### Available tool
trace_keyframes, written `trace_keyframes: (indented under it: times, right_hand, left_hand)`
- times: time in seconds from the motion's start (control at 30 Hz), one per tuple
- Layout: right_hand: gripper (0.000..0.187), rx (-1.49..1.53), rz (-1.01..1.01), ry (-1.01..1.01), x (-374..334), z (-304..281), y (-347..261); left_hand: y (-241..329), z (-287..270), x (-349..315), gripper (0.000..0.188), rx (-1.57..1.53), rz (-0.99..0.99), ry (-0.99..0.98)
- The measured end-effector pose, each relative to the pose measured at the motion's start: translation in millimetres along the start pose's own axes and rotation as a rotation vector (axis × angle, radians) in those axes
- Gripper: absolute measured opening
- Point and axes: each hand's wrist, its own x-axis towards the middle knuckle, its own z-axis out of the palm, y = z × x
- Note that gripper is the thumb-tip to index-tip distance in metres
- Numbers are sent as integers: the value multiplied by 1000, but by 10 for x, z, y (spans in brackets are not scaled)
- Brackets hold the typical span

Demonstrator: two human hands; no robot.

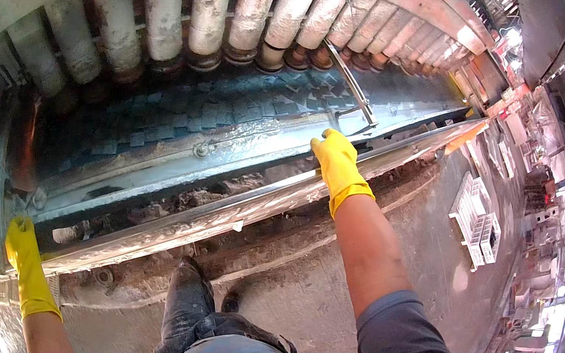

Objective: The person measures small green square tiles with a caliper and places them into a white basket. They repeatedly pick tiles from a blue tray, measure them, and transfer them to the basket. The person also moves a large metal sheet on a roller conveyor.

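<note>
Head view: the main thing for us is a long metal bar [350, 83] just past our yellow-gloved right hand [339, 167] and a bit to its right. The bar points away from that hand, and its far end leans to the left. Its near end comes down close to our fingers, but we see a small gap. The right hand is much nearer to it — our left hand [22, 239], gloved in yellow too, is well off to the left.

Our right hand is over a long metal rail [263, 196] with its fingers bent. We can't tell if it holds the rail or just rests there. Our left hand is by the left end of that rail, with its fingers bent too, and we can't tell what they hold, if anything.

Past both hands is a long trough [170, 176] that runs from left to right. It has lots of small flat pieces [205, 115] in it, close together and shiny as if wet. Beyond them, farther from our hands, stands a row of fat round tubes [210, 9].

Off to the right of our right hand, white crates [461, 210] sit on the floor — we can't tell what is in them.
</note>
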Motion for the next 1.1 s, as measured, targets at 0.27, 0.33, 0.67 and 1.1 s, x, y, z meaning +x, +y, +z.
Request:
trace_keyframes:
  times: [0.27, 0.33, 0.67, 1.1]
  right_hand:
    - [56, 77, -23, -25, 93, 164, 239]
    - [56, 72, -4, -26, 15, 152, 257]
    - [54, 78, 35, -70, -158, 43, 229]
    - [62, 108, 21, -44, -438, -121, -40]
  left_hand:
    - [61, -100, -212, 37, 97, 67, 111]
    - [111, -76, -293, 36, 73, 57, 109]
    - [301, -191, -493, 40, 12, 46, 151]
    - [398, -369, -568, 44, 22, -23, 127]
